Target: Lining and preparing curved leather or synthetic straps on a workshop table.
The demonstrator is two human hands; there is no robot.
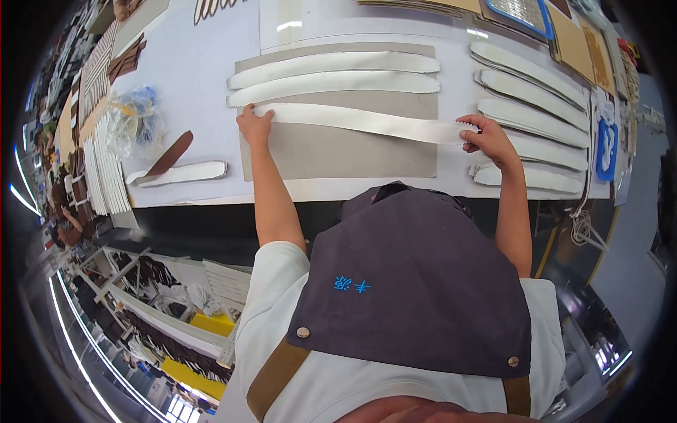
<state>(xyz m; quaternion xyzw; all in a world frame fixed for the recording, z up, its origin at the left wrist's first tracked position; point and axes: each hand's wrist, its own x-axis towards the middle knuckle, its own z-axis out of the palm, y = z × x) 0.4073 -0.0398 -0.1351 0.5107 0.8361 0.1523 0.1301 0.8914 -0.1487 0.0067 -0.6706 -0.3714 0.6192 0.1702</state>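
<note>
A long white strip (367,123) with zigzag-cut ends stretches between my hands, sloping down slightly to the right. My right hand (491,143) pinches its right end between thumb and fingers, just past the edge of a grey board (338,156). At the other end, my left hand (255,127) has thumb and fingertips about the strip's left tip, by the board's left edge. Two similar strips lie flat on the board beyond it: a far strip (331,67) and a nearer strip (331,88).
Several stacks of white strips (532,116) line the table's right side. On the left are a clear plastic bag (134,120), a brown strip (169,155) crossing a white piece (190,173), and more thin strips (106,169). A blue tray (606,144) and cardboard (571,49) sit at the right.
</note>
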